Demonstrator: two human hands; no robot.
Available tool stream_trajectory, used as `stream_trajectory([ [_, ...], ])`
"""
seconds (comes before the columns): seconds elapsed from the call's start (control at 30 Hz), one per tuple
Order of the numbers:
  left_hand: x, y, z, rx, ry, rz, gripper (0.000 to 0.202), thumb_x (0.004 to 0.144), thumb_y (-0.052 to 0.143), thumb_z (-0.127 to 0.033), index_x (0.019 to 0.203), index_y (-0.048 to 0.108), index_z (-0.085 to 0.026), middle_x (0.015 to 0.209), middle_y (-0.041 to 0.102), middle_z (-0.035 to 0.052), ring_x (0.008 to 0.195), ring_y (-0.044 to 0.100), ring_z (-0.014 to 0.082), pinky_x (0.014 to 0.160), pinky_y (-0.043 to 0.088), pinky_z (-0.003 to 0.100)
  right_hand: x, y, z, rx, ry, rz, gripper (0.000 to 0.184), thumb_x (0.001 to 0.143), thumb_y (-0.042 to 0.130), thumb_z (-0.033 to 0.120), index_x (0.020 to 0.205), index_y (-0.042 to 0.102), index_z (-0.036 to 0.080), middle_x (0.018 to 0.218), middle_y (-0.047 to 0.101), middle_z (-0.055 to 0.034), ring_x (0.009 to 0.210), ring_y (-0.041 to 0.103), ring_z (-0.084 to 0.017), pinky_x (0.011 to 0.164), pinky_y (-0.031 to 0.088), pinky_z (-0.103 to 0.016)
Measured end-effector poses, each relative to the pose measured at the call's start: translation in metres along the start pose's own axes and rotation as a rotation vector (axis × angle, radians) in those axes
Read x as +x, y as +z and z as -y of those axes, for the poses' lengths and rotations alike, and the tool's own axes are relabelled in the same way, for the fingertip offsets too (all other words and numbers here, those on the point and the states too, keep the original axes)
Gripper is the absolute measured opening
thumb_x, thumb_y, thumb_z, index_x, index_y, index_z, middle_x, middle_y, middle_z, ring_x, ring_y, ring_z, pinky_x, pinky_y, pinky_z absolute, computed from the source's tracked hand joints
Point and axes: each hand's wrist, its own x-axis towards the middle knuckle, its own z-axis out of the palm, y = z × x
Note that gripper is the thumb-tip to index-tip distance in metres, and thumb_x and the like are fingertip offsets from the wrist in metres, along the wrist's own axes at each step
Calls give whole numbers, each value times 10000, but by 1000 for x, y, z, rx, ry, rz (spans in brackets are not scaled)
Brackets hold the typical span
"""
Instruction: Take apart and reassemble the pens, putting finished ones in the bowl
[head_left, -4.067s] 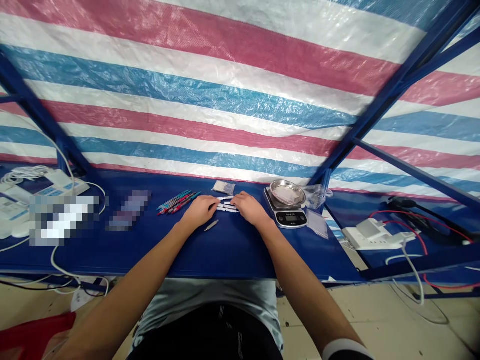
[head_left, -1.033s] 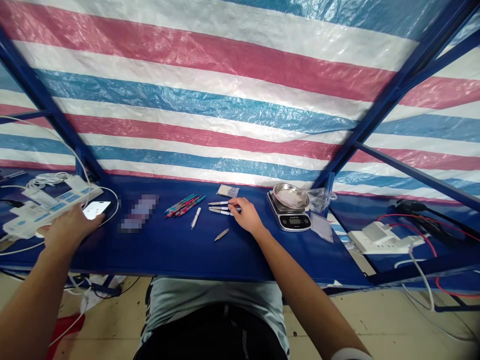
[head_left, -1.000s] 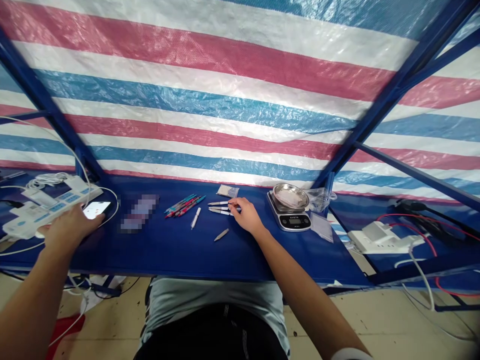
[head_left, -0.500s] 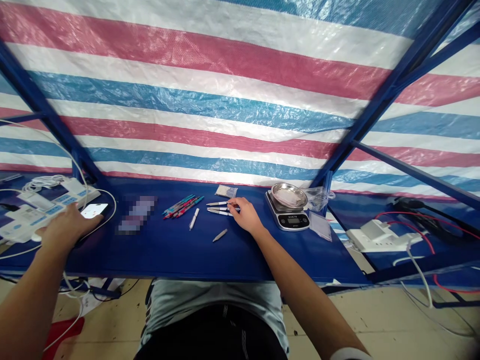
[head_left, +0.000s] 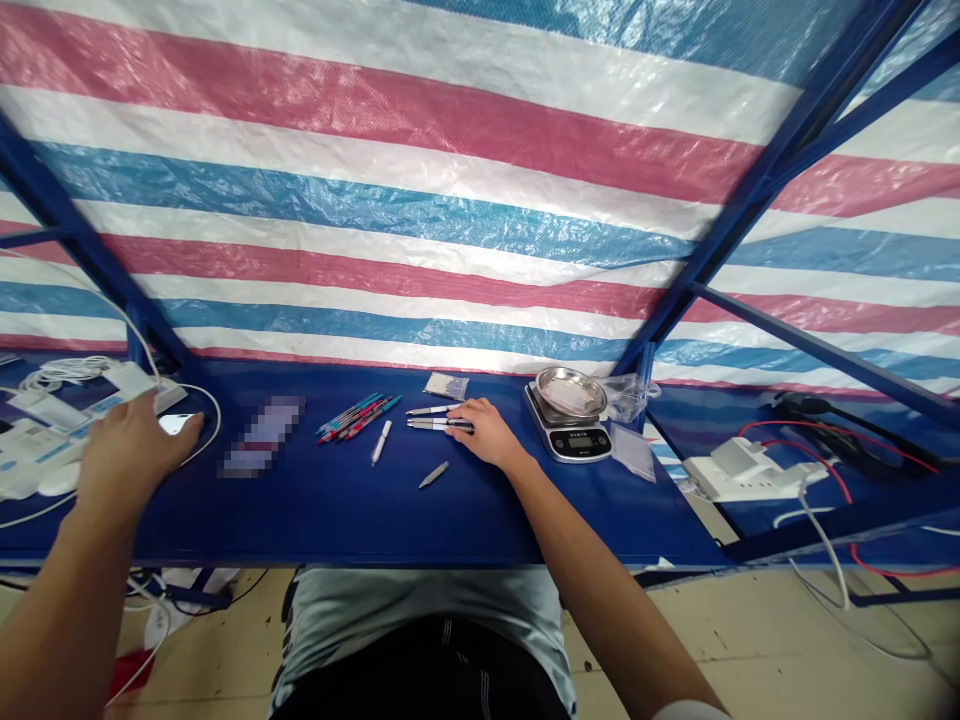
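Observation:
My left hand (head_left: 129, 450) is at the left end of the blue table, its thumb and fingers curved around a phone (head_left: 175, 424) with a lit screen; the palm hides most of the phone. My right hand (head_left: 482, 432) rests near the middle, fingers closed over a few white-and-silver pens (head_left: 429, 424) lying side by side, their right ends partly covered. Left of these pens is a single white pen (head_left: 381, 443). A grey pen-like piece (head_left: 433, 475) lies closer to me. Further left is a bunch of red and blue pens (head_left: 358, 418).
A digital scale (head_left: 577, 443) with a metal bowl (head_left: 571, 392) stands to the right, beside clear plastic bags (head_left: 634, 452). Behind the pens is a small packet (head_left: 447, 386). Power strips (head_left: 750, 472) and cables occupy both sides. A blurred patch (head_left: 262, 437) lies left of centre.
The view has shifted slightly. My right fingers have come down over the white-and-silver pens, which lie closer together. My left hand covers more of the phone.

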Motion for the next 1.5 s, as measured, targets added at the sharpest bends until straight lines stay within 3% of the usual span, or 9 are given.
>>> stream_trajectory([
  [0.1,-13,-1,-61,-236,264,-107,641,983,511,-559,1455,574,-130,1413,666,160,1236,640,331,1113,490,479,3,3,-5,64,50,35,257,963,781,273,1220,769,257,1205,716,-87,1172,627,-263,1068,475,-442],
  [0.2,-33,8,-140,-555,461,-9,523,1016,568,-521,1423,610,-195,1384,695,98,1146,696,272,995,565,387,7,7,-11,131,80,30,258,938,796,216,1192,792,257,1143,723,-77,1131,655,-256,1030,501,-414],
  [0.33,-57,43,-229,-764,748,161,398,1040,561,-462,1338,685,-228,1314,732,109,1212,684,298,1070,535,432,7,9,-15,157,39,-2,236,961,750,187,1178,806,261,1100,739,-69,1067,673,-246,999,511,-400],
  [0.43,-65,73,-263,-736,925,248,421,1027,598,-441,1384,680,-235,1378,698,126,1291,627,323,1127,488,488,5,7,-15,160,16,-82,232,996,703,224,1198,805,273,1075,755,-69,1057,669,-250,1002,504,-408],
  [0.6,-67,95,-262,-696,1017,268,337,1062,591,-440,1315,742,-275,1248,760,90,1169,673,291,1037,510,444,2,-2,-4,429,109,-115,294,1012,678,464,1170,800,248,1039,791,-51,941,703,-221,891,532,-335],
  [0.77,-71,95,-247,-825,1010,267,310,1090,560,-429,1227,786,-267,1126,782,77,1025,705,246,914,532,372,1,-8,10,589,250,12,525,1025,579,623,772,744,194,607,648,7,519,503,-127,580,419,-263],
  [1.1,-76,98,-244,-862,970,327,326,1088,559,-449,1183,808,-262,1089,791,71,963,717,235,846,528,335,0,-2,11,644,196,-97,356,949,719,550,991,821,212,846,791,-43,650,641,-159,672,514,-286],
  [1.33,-75,90,-240,-882,958,462,344,1102,524,-447,1149,822,-281,1100,803,46,958,738,219,847,519,302,-2,-3,12,636,138,-93,349,951,719,544,1032,827,222,898,805,-53,707,684,-176,715,547,-304],
  [1.5,-77,83,-242,-876,921,344,345,1070,593,-474,1265,789,-268,1085,796,63,918,720,217,819,505,303,-1,-10,18,667,219,-122,397,934,723,597,894,786,207,776,754,-31,613,598,-147,639,496,-282],
])
